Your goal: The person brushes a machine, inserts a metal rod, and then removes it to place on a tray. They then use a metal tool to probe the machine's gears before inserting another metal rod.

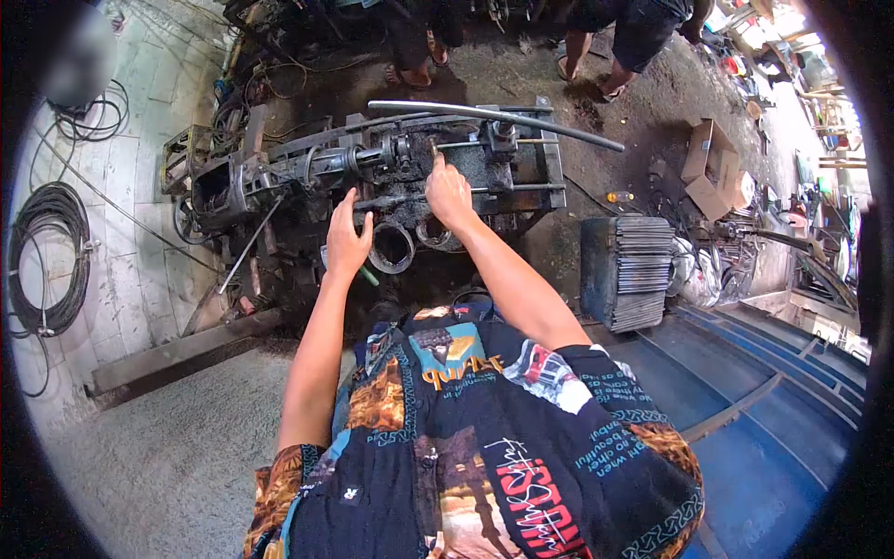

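My left hand [347, 244] hovers by the near side of a greasy metal lathe [326, 166], thumb and fingers apart, with nothing visible in it. Just right of it is a round metal handwheel ring [392, 248], and a second ring [438, 236] sits further right. A short green handle [370, 277] shows below my left hand. Over the middle of the lathe, my right hand [449, 196] has its index finger stretched forward and its other fingers curled under. Whatever those curled fingers hold, if anything, is hidden. Dark shavings [402, 200] lie on the machine between both hands.
A long pale pipe [494, 114] spans the lathe's far side. Stacked metal plates [638, 273] stand at right, near an open cardboard box [712, 168]. Coiled cable [47, 256] lies at left. Two people's legs [615, 56] [410, 47] show beyond the machine.
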The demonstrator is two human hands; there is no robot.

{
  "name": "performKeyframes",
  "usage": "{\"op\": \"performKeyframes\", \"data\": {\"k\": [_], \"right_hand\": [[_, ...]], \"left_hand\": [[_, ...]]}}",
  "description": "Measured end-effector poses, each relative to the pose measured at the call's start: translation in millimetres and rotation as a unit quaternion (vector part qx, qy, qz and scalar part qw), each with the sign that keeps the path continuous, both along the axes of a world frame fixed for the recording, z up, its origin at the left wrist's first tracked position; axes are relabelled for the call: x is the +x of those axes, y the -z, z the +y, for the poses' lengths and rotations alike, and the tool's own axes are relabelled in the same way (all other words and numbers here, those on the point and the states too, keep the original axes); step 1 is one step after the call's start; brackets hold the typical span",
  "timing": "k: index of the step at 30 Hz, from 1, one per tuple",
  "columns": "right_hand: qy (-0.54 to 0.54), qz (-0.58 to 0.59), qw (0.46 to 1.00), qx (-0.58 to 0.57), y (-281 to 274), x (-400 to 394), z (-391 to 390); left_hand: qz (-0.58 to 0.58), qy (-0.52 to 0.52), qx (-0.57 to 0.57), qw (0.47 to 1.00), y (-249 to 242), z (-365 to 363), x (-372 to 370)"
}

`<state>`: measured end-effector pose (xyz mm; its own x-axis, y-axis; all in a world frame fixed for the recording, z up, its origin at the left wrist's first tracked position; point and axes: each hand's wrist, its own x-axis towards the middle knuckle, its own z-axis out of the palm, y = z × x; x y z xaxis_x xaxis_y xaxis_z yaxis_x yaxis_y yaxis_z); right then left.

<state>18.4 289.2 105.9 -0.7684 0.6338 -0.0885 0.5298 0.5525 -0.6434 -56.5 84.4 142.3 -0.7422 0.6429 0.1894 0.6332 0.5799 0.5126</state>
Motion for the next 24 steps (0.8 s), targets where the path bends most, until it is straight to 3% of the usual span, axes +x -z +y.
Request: {"op": "performKeyframes", "data": {"k": [4, 7, 8, 15, 17, 19, 21, 23, 24], "right_hand": [[-0.042, -0.08, 0.996, -0.02, -1.9, 13.3, -6.4], [-0.049, -0.071, 0.994, -0.061, -1.1, 43.5, -13.2], [-0.018, -0.032, 0.996, -0.083, -6.4, 55.5, -15.2], [0.148, -0.039, 0.97, -0.19, 21.2, 134.2, 16.3], [0.211, -0.067, 0.955, -0.199, 11.8, 153.5, 27.2], [0.258, -0.087, 0.948, -0.166, 37.7, 177.3, 39.1], [0.331, -0.105, 0.915, -0.206, 87.2, 196.4, 52.7], [0.398, 0.025, 0.826, -0.398, 131.9, 203.6, 62.0], [0.412, 0.055, 0.789, -0.452, 120.7, 193.6, 65.1]], "left_hand": [[-0.03, -0.011, -0.003, 0.999, 1.3, -7.0, 3.3], [-0.035, -0.016, -0.001, 0.999, 5.3, -9.0, 2.0], [-0.027, -0.018, 0.001, 0.999, 8.0, -11.2, 2.1], [-0.029, -0.015, -0.013, 0.999, 11.0, -7.7, 3.6], [-0.037, -0.015, -0.009, 0.999, 10.3, -3.9, 3.7], [-0.039, -0.012, -0.009, 0.999, 9.0, -1.5, 3.9], [-0.038, -0.01, -0.01, 0.999, 7.9, 0.1, 3.3], [-0.031, -0.006, -0.019, 0.999, 7.0, 1.7, 2.2], [-0.029, -0.005, -0.02, 0.999, 6.2, 3.2, 2.0]]}}
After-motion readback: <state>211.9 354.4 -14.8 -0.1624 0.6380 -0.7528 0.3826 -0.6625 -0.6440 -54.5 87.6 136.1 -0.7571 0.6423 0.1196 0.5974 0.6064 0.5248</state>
